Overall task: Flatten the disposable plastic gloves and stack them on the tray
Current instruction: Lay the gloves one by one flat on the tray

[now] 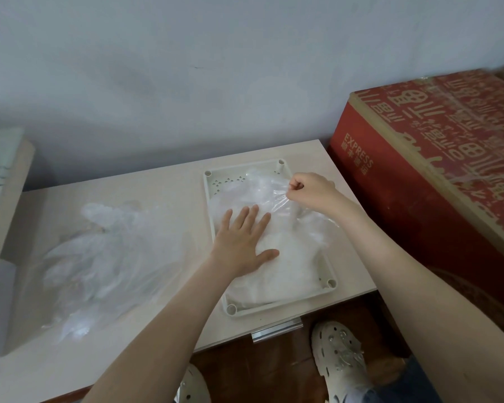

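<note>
Left hand [243,242], fingers straight, presses the top glove [277,205] flat on the stack in the tray [330,282]. Right hand [310,190] pinches its edge. We pull gently outward, keeping the palm anchored so the film smooths without sliding.

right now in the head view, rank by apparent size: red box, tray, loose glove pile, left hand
1. red box, cut off by the frame edge
2. loose glove pile and tray, too alike to rank
3. left hand
</note>
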